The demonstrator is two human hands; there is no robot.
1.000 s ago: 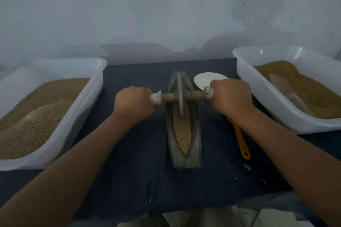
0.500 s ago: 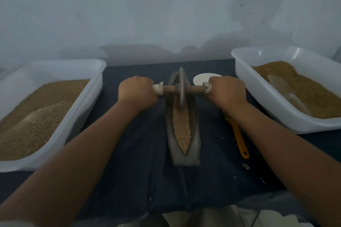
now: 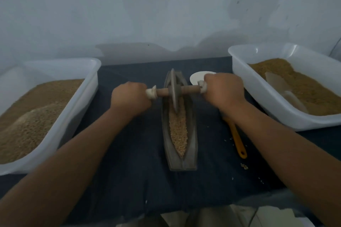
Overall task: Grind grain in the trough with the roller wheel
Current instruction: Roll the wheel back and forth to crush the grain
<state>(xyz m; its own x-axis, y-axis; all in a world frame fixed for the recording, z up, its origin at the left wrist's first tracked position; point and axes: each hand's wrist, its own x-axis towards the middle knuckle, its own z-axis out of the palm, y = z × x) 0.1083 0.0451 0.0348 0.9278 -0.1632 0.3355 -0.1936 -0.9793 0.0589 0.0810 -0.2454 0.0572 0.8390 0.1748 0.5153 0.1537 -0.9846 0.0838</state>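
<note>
A narrow boat-shaped grey trough (image 3: 192, 134) lies lengthwise on the dark cloth, with tan grain (image 3: 178, 127) along its groove. The roller wheel (image 3: 174, 91), a thin grey disc on a wooden axle, stands in the far half of the trough, its lower edge in the grain. My left hand (image 3: 129, 98) grips the axle's left end beside a white end cap. My right hand (image 3: 223, 90) grips the right end the same way. Both fists hide the axle tips.
A white tub (image 3: 73, 105) of grain stands at the left, and another white tub (image 3: 258, 90) with finer brown meal and a pale scoop (image 3: 282, 88) at the right. An orange-handled spoon (image 3: 238, 140) lies right of the trough. A wall is close behind.
The wheel has rolled back toward me from its far position half a second ago, and both hands came with it. The axle now tilts a little, left end lower.
</note>
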